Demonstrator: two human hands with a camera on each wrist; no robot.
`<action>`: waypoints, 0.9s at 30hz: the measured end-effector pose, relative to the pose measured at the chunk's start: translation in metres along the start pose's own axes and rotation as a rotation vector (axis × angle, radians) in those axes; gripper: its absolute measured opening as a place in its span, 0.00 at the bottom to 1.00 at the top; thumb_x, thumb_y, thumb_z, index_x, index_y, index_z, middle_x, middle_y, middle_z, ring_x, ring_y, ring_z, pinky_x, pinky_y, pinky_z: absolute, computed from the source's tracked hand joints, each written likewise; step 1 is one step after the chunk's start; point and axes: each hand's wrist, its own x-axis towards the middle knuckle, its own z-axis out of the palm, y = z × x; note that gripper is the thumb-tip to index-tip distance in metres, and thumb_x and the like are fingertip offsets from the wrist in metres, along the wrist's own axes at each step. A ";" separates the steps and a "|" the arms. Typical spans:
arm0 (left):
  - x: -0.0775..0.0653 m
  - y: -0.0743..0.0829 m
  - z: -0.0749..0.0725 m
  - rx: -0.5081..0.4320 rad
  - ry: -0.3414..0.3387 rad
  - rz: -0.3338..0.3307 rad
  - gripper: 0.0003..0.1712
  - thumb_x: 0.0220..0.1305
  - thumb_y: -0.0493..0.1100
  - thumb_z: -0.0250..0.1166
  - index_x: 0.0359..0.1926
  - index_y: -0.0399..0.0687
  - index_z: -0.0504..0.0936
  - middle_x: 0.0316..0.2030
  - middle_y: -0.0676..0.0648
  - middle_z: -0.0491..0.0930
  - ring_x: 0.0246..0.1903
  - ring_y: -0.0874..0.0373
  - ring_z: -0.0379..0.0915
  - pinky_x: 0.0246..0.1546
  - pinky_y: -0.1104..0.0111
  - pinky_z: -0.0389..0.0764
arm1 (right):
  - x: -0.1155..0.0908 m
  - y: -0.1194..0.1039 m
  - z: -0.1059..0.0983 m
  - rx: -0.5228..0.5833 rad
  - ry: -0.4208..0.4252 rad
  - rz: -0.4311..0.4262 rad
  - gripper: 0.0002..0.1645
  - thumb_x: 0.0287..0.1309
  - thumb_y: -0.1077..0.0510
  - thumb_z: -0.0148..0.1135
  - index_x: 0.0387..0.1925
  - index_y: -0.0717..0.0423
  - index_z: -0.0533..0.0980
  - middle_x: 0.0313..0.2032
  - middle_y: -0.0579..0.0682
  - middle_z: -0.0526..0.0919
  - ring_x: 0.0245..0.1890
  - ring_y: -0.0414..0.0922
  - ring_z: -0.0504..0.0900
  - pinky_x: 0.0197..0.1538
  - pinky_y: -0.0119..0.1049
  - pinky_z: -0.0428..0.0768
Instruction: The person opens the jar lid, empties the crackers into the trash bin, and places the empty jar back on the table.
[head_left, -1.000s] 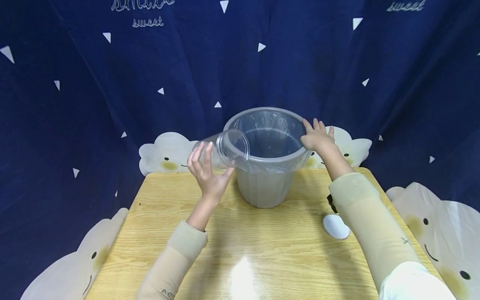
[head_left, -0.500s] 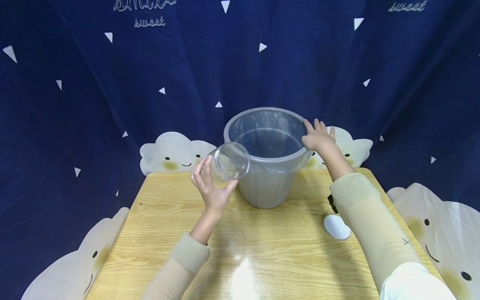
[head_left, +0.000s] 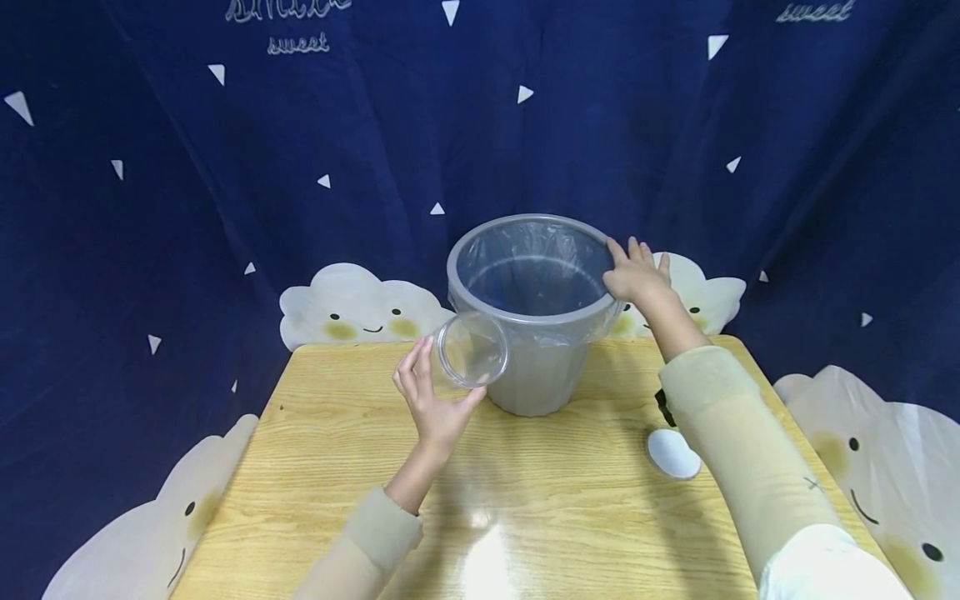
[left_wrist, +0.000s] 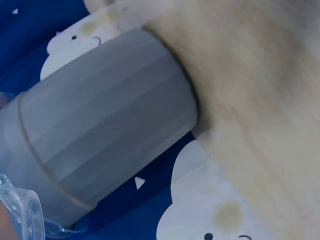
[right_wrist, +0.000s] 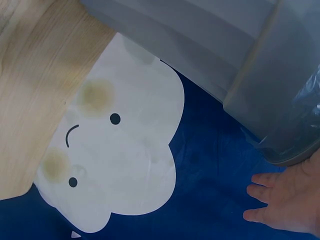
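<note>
My left hand (head_left: 435, 408) grips a clear plastic jar (head_left: 472, 350), thumb below and fingers along its far side. Its round open mouth is tilted toward me, just in front of the bin's near left side. In the left wrist view only a piece of the jar's rim (left_wrist: 32, 220) shows, at the lower left corner. A grey trash bin (head_left: 525, 375) lined with a clear bag stands upright at the table's back. My right hand (head_left: 637, 273) rests on the bin's right rim, fingers straight and spread; in the right wrist view its fingers (right_wrist: 265, 192) point outward past the rim.
A round white lid (head_left: 673, 454) lies on the wooden table (head_left: 337, 450) beside the right sleeve. Behind the table hangs a dark blue curtain (head_left: 375, 125) with white triangles and cloud faces. A small black object (head_left: 665, 408) peeks out next to the right cuff.
The left hand has brought the jar down and slightly right, from beside the bin's rim to in front of its wall, its mouth turning toward me. The right hand stays on the rim.
</note>
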 end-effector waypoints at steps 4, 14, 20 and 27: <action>-0.012 0.001 -0.002 -0.008 -0.028 -0.038 0.48 0.29 0.46 0.75 0.57 0.39 0.69 0.53 0.37 0.67 0.52 0.44 0.58 0.52 0.58 0.62 | 0.000 0.000 0.000 -0.003 0.001 0.001 0.40 0.56 0.58 0.36 0.70 0.59 0.40 0.68 0.69 0.34 0.68 0.62 0.31 0.64 0.62 0.28; -0.035 0.006 -0.001 -0.056 -0.085 -0.080 0.51 0.26 0.43 0.76 0.58 0.36 0.67 0.53 0.36 0.67 0.52 0.46 0.58 0.52 0.57 0.63 | 0.000 0.001 0.001 -0.006 0.000 0.006 0.40 0.57 0.57 0.36 0.70 0.58 0.40 0.68 0.68 0.34 0.68 0.62 0.31 0.63 0.62 0.27; -0.047 0.007 0.000 -0.047 -0.124 -0.078 0.50 0.32 0.50 0.76 0.59 0.38 0.66 0.53 0.39 0.67 0.51 0.49 0.59 0.50 0.58 0.65 | 0.000 0.001 0.001 -0.001 -0.002 0.001 0.40 0.57 0.57 0.35 0.70 0.58 0.40 0.68 0.68 0.34 0.68 0.62 0.30 0.63 0.62 0.26; -0.063 0.000 0.005 -0.090 -0.154 -0.050 0.51 0.33 0.50 0.77 0.59 0.38 0.65 0.53 0.42 0.67 0.50 0.50 0.60 0.48 0.59 0.66 | -0.001 0.001 0.000 -0.008 0.007 0.000 0.40 0.57 0.57 0.36 0.70 0.59 0.40 0.68 0.68 0.34 0.68 0.62 0.31 0.63 0.62 0.27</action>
